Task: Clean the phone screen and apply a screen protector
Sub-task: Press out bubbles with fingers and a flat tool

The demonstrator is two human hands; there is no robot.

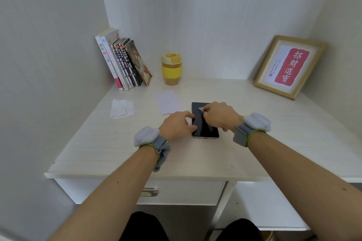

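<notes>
A black phone lies screen-up on the white desk, near its middle. My left hand rests against the phone's left edge, thumb and fingers touching it. My right hand sits over the phone's upper half and pinches the corner of a thin clear film that lifts off the screen near the top. A pale rectangular sheet lies flat just left of the phone. A crumpled white wipe lies further left.
A row of books leans in the back left corner. A yellow lidded cup stands behind the sheet. A framed red print leans on the right wall. A drawer with a metal handle sits under the desk front.
</notes>
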